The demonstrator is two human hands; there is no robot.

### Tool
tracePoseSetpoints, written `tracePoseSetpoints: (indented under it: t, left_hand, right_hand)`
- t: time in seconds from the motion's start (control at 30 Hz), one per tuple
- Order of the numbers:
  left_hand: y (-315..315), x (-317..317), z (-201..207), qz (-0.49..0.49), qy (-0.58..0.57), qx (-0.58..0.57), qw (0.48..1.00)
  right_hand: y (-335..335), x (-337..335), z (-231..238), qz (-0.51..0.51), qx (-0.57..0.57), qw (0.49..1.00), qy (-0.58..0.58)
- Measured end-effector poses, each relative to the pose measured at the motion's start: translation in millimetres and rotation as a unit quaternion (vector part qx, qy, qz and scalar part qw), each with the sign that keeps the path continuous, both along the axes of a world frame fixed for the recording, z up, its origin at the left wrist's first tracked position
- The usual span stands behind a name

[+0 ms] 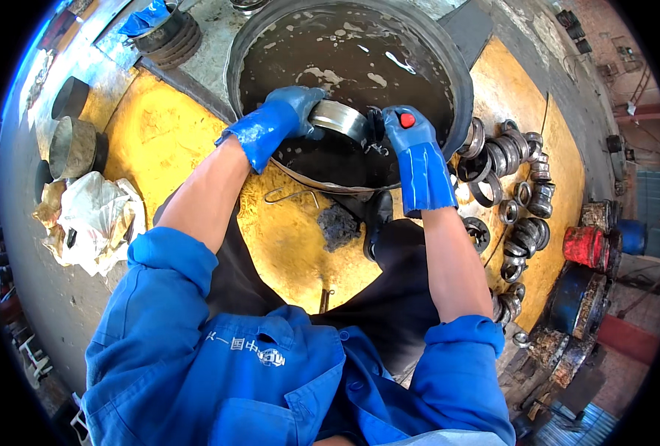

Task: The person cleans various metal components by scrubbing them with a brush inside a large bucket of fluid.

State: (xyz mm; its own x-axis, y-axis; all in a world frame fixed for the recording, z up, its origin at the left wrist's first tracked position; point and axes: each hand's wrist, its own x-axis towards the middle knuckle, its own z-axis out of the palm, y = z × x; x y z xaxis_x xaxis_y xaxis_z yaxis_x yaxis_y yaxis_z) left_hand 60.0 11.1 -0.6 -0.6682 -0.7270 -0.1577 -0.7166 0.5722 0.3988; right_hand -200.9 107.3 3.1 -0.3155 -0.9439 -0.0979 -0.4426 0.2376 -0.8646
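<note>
Over the tub (461, 89), outstretched left hand (293, 109) clasps a ring (339, 119), right hand (407, 135) a brush (375, 126).

Before the person (174, 357) over there stands a basin (460, 89), with a metal ring (337, 119) over it between left hand (291, 111) and right hand (412, 132). Loose rings (498, 157) lie to the right; leftward sits a plastic bag (99, 219), with what could be metal cylinders (72, 147) beyond.

The left end of the metal ring (343, 119) is covered by the left hand (290, 111), the red-ended tool (407, 120) is mostly hidden in the right hand (413, 137), the floor of the basin (461, 97) is concealed by dark liquid (289, 56), and its far rim is clipped above.
</note>
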Motion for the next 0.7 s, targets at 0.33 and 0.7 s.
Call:
tracePoseSetpoints:
  t: [0.33, 0.7]
  left_hand:
    - [-4.1, 13.0, 1.5, 0.106, -0.125, 0.042, 0.986]
    - [0.0, 26.0, -22.2, 0.167, 0.056, 0.233, 0.957]
  right_hand:
    - [-37.6, 16.2, -12.8, 0.136, -0.114, 0.978, 0.107]
    - [-56.4, 40.5, -21.6, 0.189, 0.010, 0.982, -0.018]
